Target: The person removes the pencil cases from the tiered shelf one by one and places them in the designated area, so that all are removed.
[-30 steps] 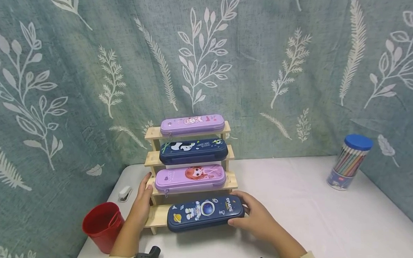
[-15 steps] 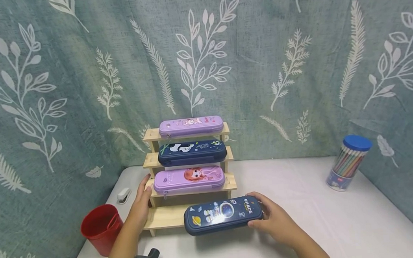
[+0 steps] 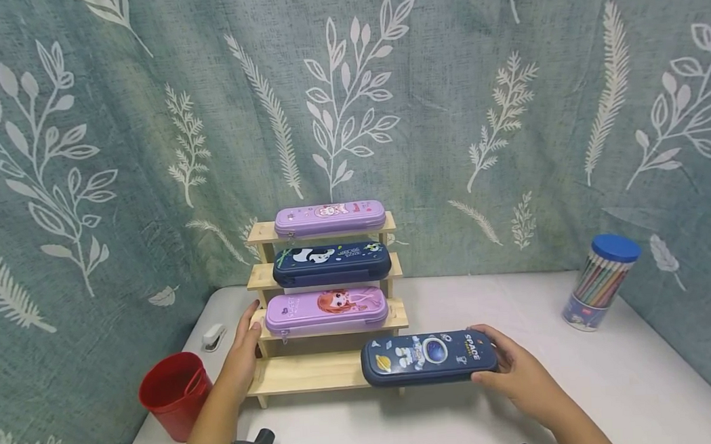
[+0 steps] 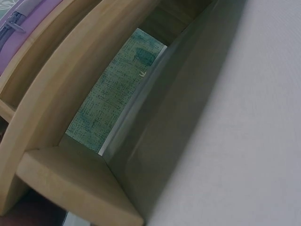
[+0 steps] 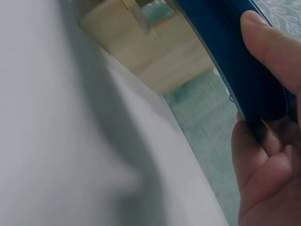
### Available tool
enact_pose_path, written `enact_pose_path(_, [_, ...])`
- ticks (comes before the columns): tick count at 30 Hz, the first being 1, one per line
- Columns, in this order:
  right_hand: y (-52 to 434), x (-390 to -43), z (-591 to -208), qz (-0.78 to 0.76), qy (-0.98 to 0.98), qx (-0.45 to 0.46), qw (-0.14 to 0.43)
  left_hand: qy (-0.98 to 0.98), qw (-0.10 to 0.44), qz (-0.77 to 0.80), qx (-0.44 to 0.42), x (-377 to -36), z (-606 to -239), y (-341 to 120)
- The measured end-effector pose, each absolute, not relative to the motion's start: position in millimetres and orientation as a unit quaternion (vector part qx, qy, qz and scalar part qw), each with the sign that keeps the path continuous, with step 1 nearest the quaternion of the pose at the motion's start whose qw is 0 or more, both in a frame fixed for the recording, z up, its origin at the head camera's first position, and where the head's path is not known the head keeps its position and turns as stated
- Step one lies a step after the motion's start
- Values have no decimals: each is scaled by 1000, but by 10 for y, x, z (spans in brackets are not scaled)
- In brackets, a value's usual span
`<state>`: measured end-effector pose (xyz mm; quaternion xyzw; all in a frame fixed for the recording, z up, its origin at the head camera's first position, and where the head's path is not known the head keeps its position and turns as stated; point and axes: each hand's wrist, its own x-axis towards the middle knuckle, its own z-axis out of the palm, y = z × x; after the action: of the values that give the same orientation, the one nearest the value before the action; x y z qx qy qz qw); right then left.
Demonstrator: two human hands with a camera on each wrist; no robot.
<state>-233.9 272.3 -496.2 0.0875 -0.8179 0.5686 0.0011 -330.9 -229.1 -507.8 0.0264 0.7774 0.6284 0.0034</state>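
My right hand (image 3: 520, 375) holds a dark blue pencil case (image 3: 431, 358) with an astronaut and SPACE lettering by its right end. The thumb lies on the near side; in the right wrist view the fingers curl behind the case (image 5: 240, 56). The case is in the air, partly in front of the lowest step's right end. My left hand (image 3: 241, 354) grips the left side of the stepped wooden rack (image 3: 310, 373) near its third step. In the left wrist view only a dark bit of that hand shows under the wood.
On the rack's upper steps lie a lilac case (image 3: 329, 218), a navy panda case (image 3: 331, 263) and a lilac girl-print case (image 3: 326, 310). A red bucket (image 3: 173, 396) and white stapler (image 3: 213, 336) stand left. A blue-lidded tub of pencils (image 3: 601, 281) is far right.
My right hand has carried the astronaut pencil case rightward off the lowest step, baring most of that step. My left hand stays at the rack's left side.
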Motion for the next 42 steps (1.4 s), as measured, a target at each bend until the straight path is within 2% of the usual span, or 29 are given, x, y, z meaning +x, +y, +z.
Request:
enact_pose_path(24, [3559,-2318,-5075,548,-835,53,4,784,-4,620,7,-3057,-5056,-2206])
enact_pose_path(42, [3734,-2736,-5227,547,-836,10,-48,780,-2,626,11,-3055,-5042,-2203])
